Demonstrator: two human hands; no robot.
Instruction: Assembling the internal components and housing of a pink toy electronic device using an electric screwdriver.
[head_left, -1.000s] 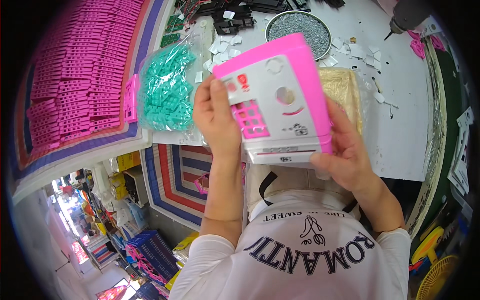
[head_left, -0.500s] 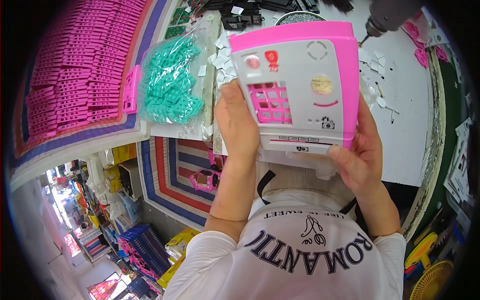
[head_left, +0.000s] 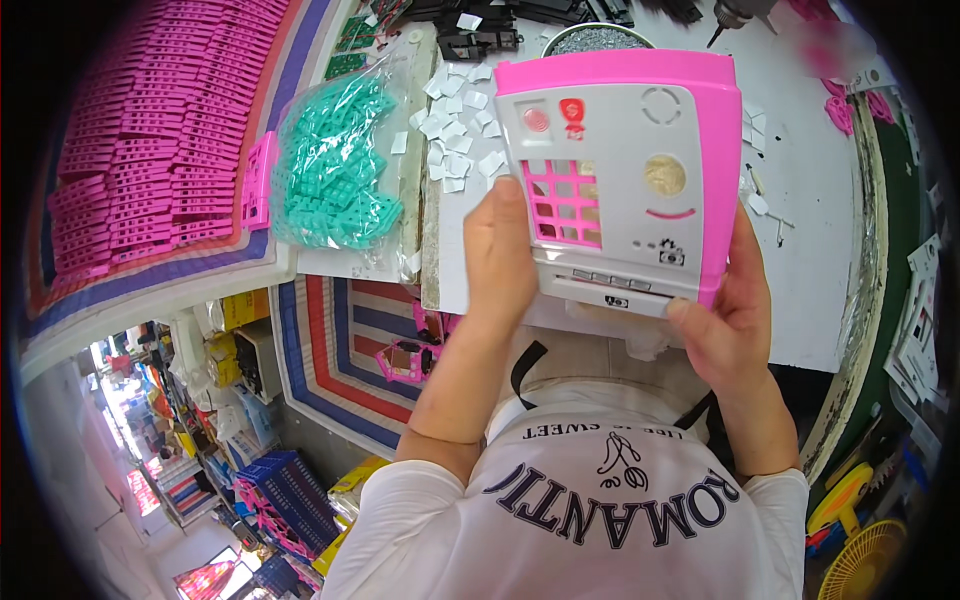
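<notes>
In front of me I hold a pink and white plastic toy housing [head_left: 620, 220], its decorated white face turned up. That face has a pink grid window, a round beige mesh patch and a narrow slotted strip along its near edge. My left hand [head_left: 500, 245] is closed on the left edge, thumb pointing up along it. My right hand [head_left: 730, 315] grips the near right corner, with the thumb on the front and the other fingers hidden behind. Below the near edge, some clear plastic film [head_left: 645, 335] shows.
Small white paper squares [head_left: 455, 135] lie left of the housing, beside a clear bag of green plastic parts [head_left: 335, 170]. Stacked pink parts [head_left: 180, 130] fill a lined box farther left. Behind are a bowl of screws [head_left: 600, 40], black parts [head_left: 480, 42] and an electric screwdriver [head_left: 735, 14].
The housing and both hands have shifted right and slightly nearer, and more paper squares show on the left. The electric screwdriver has moved farther back and left.
</notes>
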